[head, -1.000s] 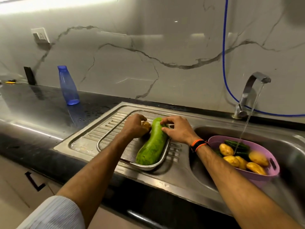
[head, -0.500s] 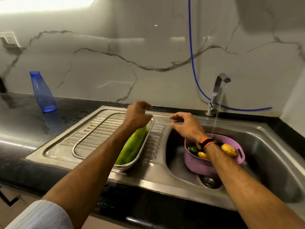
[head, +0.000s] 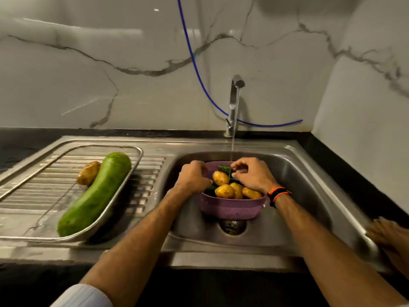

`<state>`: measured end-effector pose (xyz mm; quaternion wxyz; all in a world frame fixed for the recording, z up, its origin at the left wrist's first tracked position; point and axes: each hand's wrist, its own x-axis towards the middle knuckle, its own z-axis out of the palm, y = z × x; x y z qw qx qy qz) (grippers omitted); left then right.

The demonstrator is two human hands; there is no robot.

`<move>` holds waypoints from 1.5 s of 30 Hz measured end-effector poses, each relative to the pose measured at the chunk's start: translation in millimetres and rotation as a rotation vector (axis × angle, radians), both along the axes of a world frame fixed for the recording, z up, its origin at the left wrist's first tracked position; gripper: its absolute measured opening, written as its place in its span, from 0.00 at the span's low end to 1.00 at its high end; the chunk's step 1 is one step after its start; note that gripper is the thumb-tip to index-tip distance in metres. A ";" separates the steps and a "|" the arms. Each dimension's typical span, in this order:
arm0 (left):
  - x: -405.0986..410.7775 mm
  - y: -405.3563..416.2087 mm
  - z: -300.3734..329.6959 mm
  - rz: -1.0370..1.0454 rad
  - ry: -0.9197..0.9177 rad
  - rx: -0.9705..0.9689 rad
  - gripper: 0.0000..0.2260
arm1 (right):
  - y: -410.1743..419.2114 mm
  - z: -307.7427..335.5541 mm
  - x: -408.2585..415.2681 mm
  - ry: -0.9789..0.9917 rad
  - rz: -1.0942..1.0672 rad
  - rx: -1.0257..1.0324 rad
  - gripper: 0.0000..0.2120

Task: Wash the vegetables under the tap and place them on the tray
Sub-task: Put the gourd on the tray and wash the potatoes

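Now: yellow-brown potatoes (head: 224,191) and dark green vegetables (head: 224,167) sit in round purple plastic basket (head: 230,209) in steel sink (head: 309,196), under tap (head: 234,96) stream. Right hand (head: 252,176), nearer, hovers over them, fingers curled, pinch uncertain. Left hand (head: 192,178) grips basket's left rim. Oblong steel tray (head: 124,187) lies left, holding long green gourd (head: 97,193) and one potato (head: 88,173).

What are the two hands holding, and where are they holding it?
The left hand grips the purple basket by its left rim. The right hand pinches something green at the basket's far side; what it is cannot be told.
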<state>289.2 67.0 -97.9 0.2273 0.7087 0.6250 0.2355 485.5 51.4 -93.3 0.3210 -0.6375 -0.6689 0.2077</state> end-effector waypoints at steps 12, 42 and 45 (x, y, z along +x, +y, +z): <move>59.1 33.1 -38.7 -0.118 0.183 -0.180 0.25 | 29.7 -40.2 15.7 -0.114 -0.026 -0.143 0.14; 68.2 36.5 -19.9 0.055 -1.258 -0.415 0.14 | 22.8 -10.2 -8.7 0.227 -0.085 -0.051 0.19; 72.9 34.2 -17.9 0.004 -1.328 -0.401 0.15 | 36.9 -5.0 -19.6 0.318 -0.108 -0.074 0.17</move>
